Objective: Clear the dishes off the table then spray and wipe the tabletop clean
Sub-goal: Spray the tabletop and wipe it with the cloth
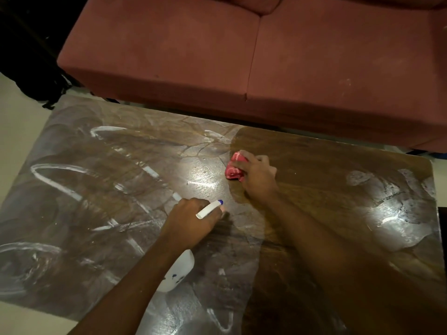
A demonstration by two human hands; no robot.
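Red and bunched up, the cloth (234,169) lies on the brown wooden table (314,165). My right hand (257,176) holds it, fingers curled round it and pushing it down on the wood. Just behind the cloth and to its right, the wood looks dark and clean. To the left of the cloth the top is grey, with white smears and loops. Far to the right of the cloth there is one more pale patch. I think the dishes part is done and I am in the wiping part, with a lot left to rub. To do it well, I should press the cloth flat and rub in long rows that overlap. I should start from the clean wood beside the cloth and go out into the smeary part, so no mess gets dragged back. I should turn the cloth over when one side gets dirty. Nearer to me than the cloth and a bit left, my left hand (191,221) grips the top of the spray bottle (180,272), fingers wrapped round it. Its blue tip points roughly toward the cloth. The bottle is the only thing here that holds anything. It is white and I can't see through it, so I can't tell how much spray is inside. Past the cloth is a dull red sofa (217,56). Far to the left of the cloth a black thing (31,56) sits by the pale floor (14,122).
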